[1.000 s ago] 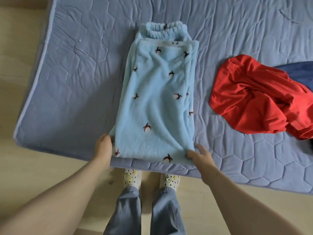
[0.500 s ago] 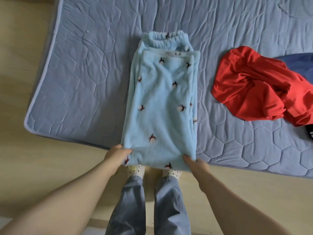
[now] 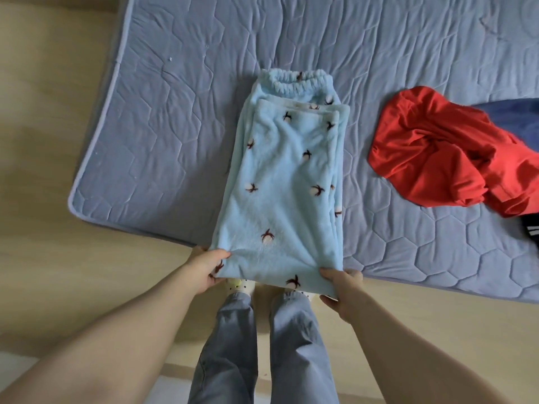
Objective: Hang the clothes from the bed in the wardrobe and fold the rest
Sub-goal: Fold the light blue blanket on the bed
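Light blue fleece trousers (image 3: pixel 284 185) with small dark and white motifs lie folded lengthwise on the bed (image 3: pixel 180 112), waistband at the far end. Their near end hangs over the mattress edge. My left hand (image 3: pixel 205 268) grips the near left corner, thumb on top. The near right corner is pinched by my right hand (image 3: pixel 339 287), fingers under the fabric. A crumpled red garment (image 3: pixel 437 156) lies to the right on the bed.
A dark blue garment (image 3: pixel 516 112) lies behind the red one at the right edge, and a black item (image 3: pixel 532 228) shows below it. The quilted mattress corner is at the left. My legs and patterned socks stand on the wooden floor (image 3: pixel 43 199) below the trousers.
The near end of the trousers has been drawn toward me past the mattress edge. Both hands now grip its corners and have lifted them slightly.
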Available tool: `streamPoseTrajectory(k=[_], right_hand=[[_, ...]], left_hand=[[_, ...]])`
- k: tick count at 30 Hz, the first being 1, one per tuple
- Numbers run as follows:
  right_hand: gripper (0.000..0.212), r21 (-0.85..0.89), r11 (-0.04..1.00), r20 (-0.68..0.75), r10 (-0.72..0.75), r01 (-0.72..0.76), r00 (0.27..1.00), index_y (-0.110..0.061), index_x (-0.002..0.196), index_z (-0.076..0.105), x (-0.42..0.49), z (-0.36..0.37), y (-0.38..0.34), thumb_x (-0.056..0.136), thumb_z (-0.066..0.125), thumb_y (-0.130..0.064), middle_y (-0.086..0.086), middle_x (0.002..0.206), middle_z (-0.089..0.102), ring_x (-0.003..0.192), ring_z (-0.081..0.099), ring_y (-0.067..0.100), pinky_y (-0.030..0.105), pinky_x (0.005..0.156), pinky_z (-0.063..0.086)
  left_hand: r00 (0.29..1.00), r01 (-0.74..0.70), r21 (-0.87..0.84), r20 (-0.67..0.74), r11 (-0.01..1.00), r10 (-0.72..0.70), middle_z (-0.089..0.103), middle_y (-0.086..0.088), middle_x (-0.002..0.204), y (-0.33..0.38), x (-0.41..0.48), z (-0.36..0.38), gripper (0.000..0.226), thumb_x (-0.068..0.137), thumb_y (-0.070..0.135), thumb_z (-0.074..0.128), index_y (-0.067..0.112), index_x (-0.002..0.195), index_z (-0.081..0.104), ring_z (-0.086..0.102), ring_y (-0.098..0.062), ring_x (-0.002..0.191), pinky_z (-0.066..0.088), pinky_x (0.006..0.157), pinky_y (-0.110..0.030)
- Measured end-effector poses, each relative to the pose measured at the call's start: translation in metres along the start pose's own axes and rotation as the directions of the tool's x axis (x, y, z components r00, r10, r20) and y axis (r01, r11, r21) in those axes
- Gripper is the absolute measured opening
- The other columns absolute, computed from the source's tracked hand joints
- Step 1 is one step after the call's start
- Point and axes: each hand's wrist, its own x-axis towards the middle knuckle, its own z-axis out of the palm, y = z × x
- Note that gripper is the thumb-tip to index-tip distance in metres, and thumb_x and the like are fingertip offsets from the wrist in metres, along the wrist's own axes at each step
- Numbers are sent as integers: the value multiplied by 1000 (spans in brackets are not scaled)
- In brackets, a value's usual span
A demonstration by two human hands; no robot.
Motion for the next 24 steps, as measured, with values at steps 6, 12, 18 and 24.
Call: streamPoseTrajectory(k=[6,12,18,24], right_hand=[[16,-222,969,143,139,-105,980,-12,96,52,-58,-22,19,86,63,-18,7,83,58,68,55,18,29,54,42],[16,-436,888,131,225,-147,966,-13,93,52,-101,-49,80,86,63,-22,9,87,62,67,59,19,29,58,46],[36,-291,956,141,10,32,990,-21,111,37,-95,-41,50,84,62,-19,13,89,53,49,51,20,23,43,46],[19,64,997,107,-55,49,993,-16,101,49,-70,-7,-62,85,55,-24,12,75,49,46,43,18,22,37,47]], left_hand=[[994,75,136,66,988,-84,63,-15,93,-14,-50,-35,14,87,4,59,1,101,58,59,-26,78,49,74,-34],[968,185,375,87,908,-234,66,-12,71,-58,-92,-70,10,86,5,62,1,94,58,64,-22,58,50,42,-26],[982,61,161,166,985,-88,61,-9,98,-41,-97,-67,69,89,4,55,41,138,26,59,-22,71,49,49,-27],[958,-63,30,283,998,52,63,-2,61,80,-78,-13,12,92,19,47,20,93,60,58,-14,51,46,37,-17]])
